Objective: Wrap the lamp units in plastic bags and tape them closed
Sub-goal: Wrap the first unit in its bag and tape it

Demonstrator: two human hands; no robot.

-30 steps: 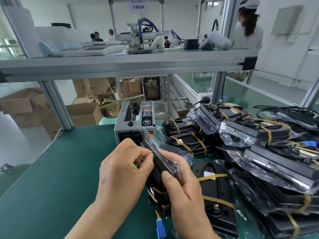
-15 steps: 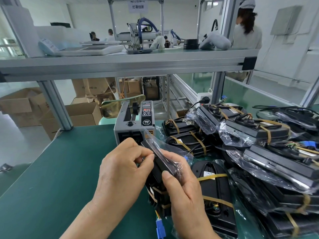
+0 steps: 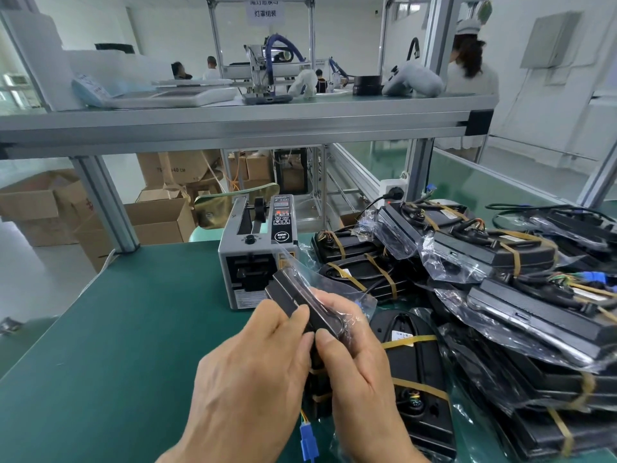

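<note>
On green factory bench (image 3: pixel 117 345) — tape dispenser (image 3: pixel 257 259), bagged lamp units (image 3: pixel 494 252)

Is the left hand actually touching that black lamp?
Touching. The head view shows the left hand with its fingers curled onto the edge of the lamp, no gap between them. The right hand grips it too.

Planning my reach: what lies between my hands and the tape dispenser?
In the head view, the bagged lamp unit, held by the left hand and right hand.
</note>
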